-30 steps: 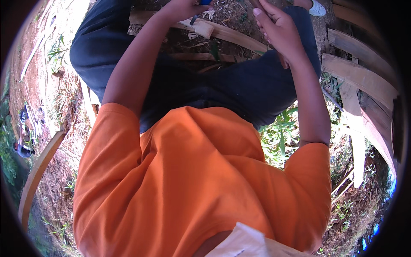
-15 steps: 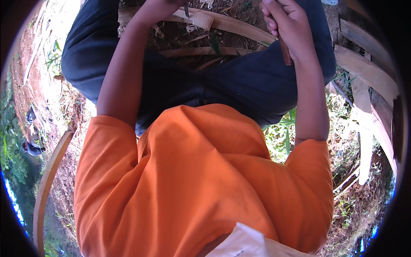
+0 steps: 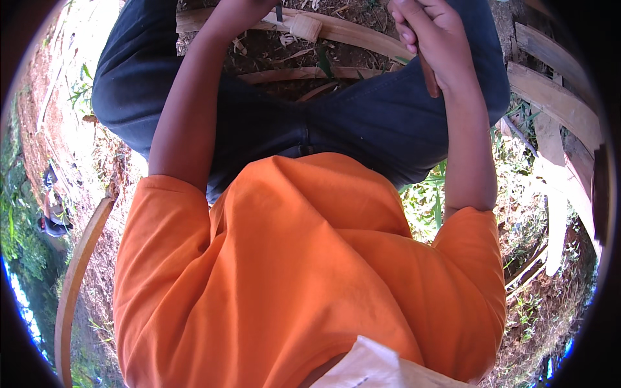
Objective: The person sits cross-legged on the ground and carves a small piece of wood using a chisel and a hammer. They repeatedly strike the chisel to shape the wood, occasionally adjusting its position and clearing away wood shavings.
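Note:
My left hand (image 3: pixel 249 9) is at the upper edge, which cuts off most of its fingers. A narrow dark metal blade (image 3: pixel 279 13), like a chisel's, points down from its fingertips onto a pale curved wooden strip (image 3: pixel 356 33). Beside the blade, a small squarish wooden block (image 3: pixel 305 28) sits on the strip. Over my right knee, my right hand (image 3: pixel 435 32) is closed round a brown wooden handle (image 3: pixel 428 76). The handle's lower end sticks out below the fist; its other end is hidden or out of view.
Below the worked strip lies another thin curved strip (image 3: pixel 304 74), with shavings on the soil between my legs (image 3: pixel 259 123). Curved wooden boards (image 3: pixel 556 103) are stacked at the right. A bent wooden piece (image 3: pixel 81 271) stands at the left, with a person's shoe (image 3: pixel 55 226) farther off.
My right hand and the handle have shifted very slightly up and left. The view has tilted a little; the left hand and blade look almost the same.

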Available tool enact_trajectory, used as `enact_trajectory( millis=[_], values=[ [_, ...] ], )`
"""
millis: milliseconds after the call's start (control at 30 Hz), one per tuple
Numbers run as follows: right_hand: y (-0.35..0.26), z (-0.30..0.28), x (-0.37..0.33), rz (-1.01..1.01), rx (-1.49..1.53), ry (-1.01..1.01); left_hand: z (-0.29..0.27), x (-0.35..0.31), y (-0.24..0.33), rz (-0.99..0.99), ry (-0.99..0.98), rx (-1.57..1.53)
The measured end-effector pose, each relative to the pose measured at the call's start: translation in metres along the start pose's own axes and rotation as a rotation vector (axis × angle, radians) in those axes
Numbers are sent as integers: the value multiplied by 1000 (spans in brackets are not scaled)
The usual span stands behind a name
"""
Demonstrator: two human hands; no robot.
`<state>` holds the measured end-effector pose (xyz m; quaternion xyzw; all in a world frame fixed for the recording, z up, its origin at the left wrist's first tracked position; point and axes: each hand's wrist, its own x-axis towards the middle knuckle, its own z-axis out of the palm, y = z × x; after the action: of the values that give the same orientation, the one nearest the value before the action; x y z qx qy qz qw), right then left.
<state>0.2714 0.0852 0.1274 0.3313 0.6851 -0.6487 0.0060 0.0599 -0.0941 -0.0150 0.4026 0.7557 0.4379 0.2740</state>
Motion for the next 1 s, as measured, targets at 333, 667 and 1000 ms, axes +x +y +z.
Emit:
enact_trajectory(
  millis=[333, 667, 1000],
  values=[
    [7, 5, -7, -277, -444, -18, 5, 0, 0, 55, -34, 30],
    [-5, 18, -13, -297, -474, 22, 7, -8, 0, 132, 27, -38],
    [-28, 30, -20, -282, -374, 68, 6, -8, -5, 82, -2, -1]
  ],
)
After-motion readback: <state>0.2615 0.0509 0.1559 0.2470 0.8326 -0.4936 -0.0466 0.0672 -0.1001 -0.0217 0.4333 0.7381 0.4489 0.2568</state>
